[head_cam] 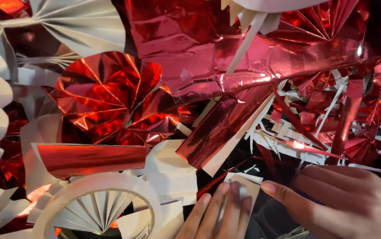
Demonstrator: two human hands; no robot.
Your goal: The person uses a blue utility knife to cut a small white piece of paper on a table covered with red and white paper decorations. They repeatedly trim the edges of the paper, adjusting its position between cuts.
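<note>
Head view. Left hand (215, 214) presses its fingertips onto a small folded white paper piece (243, 188) at the near centre, pinning rather than clenching. Right hand (345, 201) lies flat and released just right of it, touching only the pile.

Risk: the piece sits on loose red foil strips (308, 132); sideways pressure could slide or crease it.

Clearance is poor. A tape roll (97, 203) crowds the near left, and a pleated red foil fan (110, 95) fills the far left.
</note>
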